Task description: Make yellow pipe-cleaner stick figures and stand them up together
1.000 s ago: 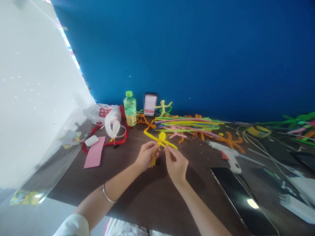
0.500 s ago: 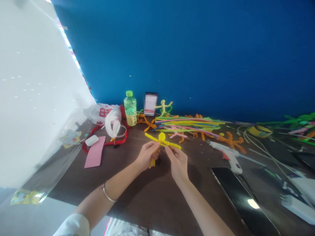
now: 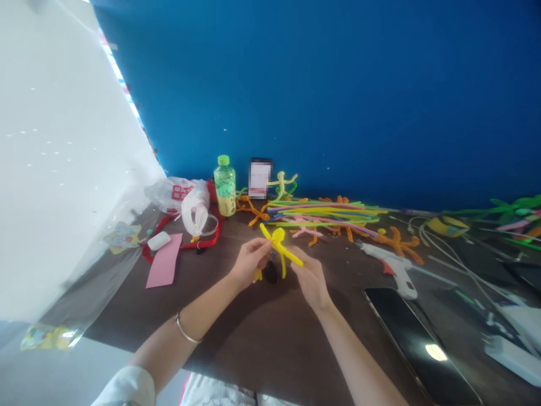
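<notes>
A yellow pipe-cleaner figure (image 3: 278,242) is up above the table in front of me, its limbs slanting from upper left to lower right. My left hand (image 3: 249,262) pinches it near the body between thumb and fingers. My right hand (image 3: 310,280) lies just below and to the right, its fingertips at the figure's lower limb. I cannot tell whether those fingers grip it. A small dark object (image 3: 271,272) sits on the tabletop under the figure.
A brown table (image 3: 236,321) bears a bundle of coloured pipe cleaners (image 3: 323,214), an orange pipe-cleaner figure (image 3: 399,245), a hot glue gun (image 3: 391,265), a black phone (image 3: 418,338), a green-capped bottle (image 3: 225,189), a plastic bag (image 3: 186,197) and pink paper (image 3: 164,260). A blue wall (image 3: 321,84) stands behind.
The yellow figure has turned from nearly level to a diagonal slant. My right hand has shifted down and to the right, and its fingers have spread along the lower limb.
</notes>
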`<act>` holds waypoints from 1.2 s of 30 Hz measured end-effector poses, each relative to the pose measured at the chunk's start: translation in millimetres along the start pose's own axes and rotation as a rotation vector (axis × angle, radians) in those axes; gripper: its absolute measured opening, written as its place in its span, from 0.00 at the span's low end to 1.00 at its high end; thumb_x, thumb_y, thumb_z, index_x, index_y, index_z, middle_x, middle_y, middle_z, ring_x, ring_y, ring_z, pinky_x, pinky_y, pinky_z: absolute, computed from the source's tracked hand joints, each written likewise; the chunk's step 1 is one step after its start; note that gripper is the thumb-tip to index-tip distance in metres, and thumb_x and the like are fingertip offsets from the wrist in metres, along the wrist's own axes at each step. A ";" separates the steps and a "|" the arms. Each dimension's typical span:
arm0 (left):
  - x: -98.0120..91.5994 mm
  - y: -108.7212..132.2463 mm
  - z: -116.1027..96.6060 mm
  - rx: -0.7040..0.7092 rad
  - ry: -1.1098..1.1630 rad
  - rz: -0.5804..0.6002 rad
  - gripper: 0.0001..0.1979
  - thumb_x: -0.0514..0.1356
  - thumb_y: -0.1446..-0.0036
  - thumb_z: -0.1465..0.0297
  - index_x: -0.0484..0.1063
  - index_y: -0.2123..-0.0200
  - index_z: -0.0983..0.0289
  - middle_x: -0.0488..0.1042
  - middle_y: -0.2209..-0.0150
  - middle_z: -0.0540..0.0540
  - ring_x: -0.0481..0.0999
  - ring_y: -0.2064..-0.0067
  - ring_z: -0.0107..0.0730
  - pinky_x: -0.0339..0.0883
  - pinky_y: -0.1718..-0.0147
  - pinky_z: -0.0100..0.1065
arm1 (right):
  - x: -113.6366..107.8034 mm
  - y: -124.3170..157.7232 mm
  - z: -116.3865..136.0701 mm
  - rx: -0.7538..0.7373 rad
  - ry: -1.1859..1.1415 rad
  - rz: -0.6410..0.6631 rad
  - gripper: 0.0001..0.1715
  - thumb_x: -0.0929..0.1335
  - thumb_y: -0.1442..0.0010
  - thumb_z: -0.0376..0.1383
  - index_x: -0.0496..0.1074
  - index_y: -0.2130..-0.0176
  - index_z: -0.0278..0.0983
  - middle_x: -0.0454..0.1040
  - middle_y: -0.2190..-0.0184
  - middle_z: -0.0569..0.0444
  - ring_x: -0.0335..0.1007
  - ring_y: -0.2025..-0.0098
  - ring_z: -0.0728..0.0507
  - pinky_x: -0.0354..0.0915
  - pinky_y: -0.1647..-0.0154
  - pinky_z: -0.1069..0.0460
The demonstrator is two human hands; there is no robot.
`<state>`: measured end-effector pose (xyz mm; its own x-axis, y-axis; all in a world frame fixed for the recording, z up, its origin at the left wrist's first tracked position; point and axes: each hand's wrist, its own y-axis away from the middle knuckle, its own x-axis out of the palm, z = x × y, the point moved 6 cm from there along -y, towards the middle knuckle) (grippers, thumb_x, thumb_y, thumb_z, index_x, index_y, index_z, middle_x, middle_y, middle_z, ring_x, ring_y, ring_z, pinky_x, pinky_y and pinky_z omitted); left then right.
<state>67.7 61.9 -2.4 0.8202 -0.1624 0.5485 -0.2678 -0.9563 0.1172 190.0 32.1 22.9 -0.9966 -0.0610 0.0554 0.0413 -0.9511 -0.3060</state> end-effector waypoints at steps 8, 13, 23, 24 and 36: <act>-4.1 -2.7 -5.3 0.098 -0.177 -0.004 0.19 0.64 0.61 0.58 0.70 0.73 0.69 0.60 0.86 0.44 0.53 0.85 0.14 0.43 0.86 0.23 | 7.7 -2.8 -9.3 0.236 -0.289 0.105 0.33 0.57 0.48 0.58 0.75 0.65 0.38 0.75 0.65 0.47 0.70 0.63 0.39 0.65 0.65 0.45; -4.7 -1.4 -8.7 0.220 -0.402 0.008 0.17 0.62 0.57 0.60 0.75 0.69 0.68 0.70 0.79 0.52 0.63 0.79 0.21 0.54 0.82 0.25 | 3.6 -1.4 -15.6 0.283 -0.242 -0.017 0.09 0.72 0.57 0.41 0.74 0.74 0.39 0.73 0.71 0.54 0.66 0.73 0.48 0.63 0.70 0.51; 11.5 14.4 -21.5 0.555 -0.801 0.142 0.16 0.57 0.49 0.68 0.72 0.56 0.63 0.70 0.66 0.57 0.70 0.67 0.30 0.63 0.69 0.28 | 1.9 0.8 -19.4 0.342 -0.294 -0.204 0.11 0.74 0.62 0.36 0.70 0.77 0.36 0.65 0.82 0.61 0.51 0.84 0.56 0.50 0.84 0.57; 12.3 15.7 -21.2 0.569 -0.815 0.154 0.19 0.57 0.50 0.68 0.70 0.54 0.63 0.69 0.65 0.58 0.69 0.67 0.30 0.63 0.69 0.28 | 1.3 1.0 -20.2 0.334 -0.287 -0.219 0.12 0.74 0.62 0.37 0.70 0.77 0.36 0.66 0.82 0.61 0.51 0.84 0.56 0.50 0.84 0.57; 4.1 11.0 -17.8 0.508 -0.592 -0.004 0.12 0.56 0.49 0.66 0.73 0.63 0.63 0.69 0.62 0.58 0.70 0.61 0.32 0.64 0.69 0.28 | -0.9 2.9 1.4 0.106 0.111 -0.225 0.09 0.71 0.58 0.37 0.74 0.72 0.37 0.74 0.74 0.54 0.69 0.71 0.45 0.66 0.68 0.50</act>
<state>59.1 55.1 15.9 0.9922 -0.1250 -0.0013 -0.1173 -0.9279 -0.3539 191.1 29.0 23.2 -0.9831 0.1830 0.0046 -0.1803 -0.9639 -0.1960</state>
